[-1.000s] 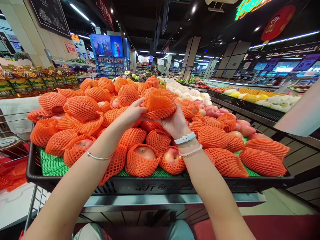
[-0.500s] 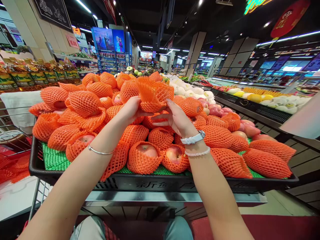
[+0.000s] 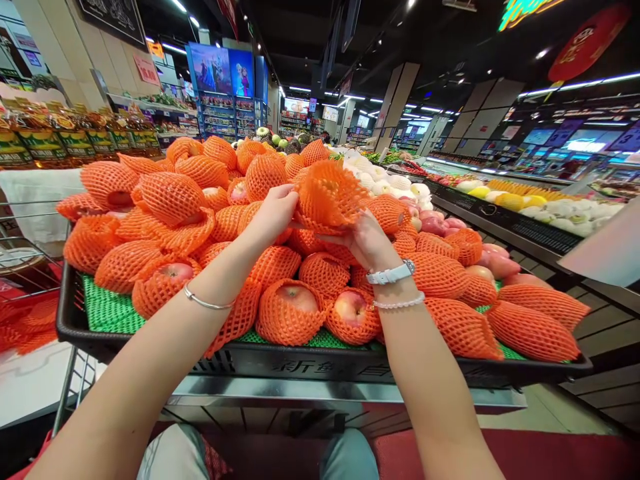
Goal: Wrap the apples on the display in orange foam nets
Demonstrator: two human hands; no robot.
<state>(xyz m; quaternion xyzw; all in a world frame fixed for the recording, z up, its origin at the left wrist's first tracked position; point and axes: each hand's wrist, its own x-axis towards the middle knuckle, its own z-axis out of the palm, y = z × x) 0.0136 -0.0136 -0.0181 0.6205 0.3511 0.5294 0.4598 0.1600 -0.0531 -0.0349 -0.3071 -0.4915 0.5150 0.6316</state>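
Between my two hands, above the middle of the apple pile, is an orange foam fruit net (image 3: 331,195), smeared by motion. Its frilled open end faces up and toward me. My left hand (image 3: 277,212) pinches its left edge. Fingers of my right hand (image 3: 369,241) curl round its lower right side, partly hidden behind it. Whether an apple sits inside, I cannot tell. Below lie netted apples, among them one apple (image 3: 296,299) with its top bare and a redder apple (image 3: 351,308) beside it.
A black crate (image 3: 320,363) with green mesh lining (image 3: 113,310) holds the pile. White-netted fruit (image 3: 373,177) lies behind it. At left stand oil bottles (image 3: 65,137) and a wire cart (image 3: 30,267) with loose orange nets (image 3: 33,327). A metal ledge (image 3: 300,390) runs along the front.
The net has shifted slightly right and its open end has tipped further toward me. My right fingers, stretched out beneath it before, now curl against it. The view has turned slightly.
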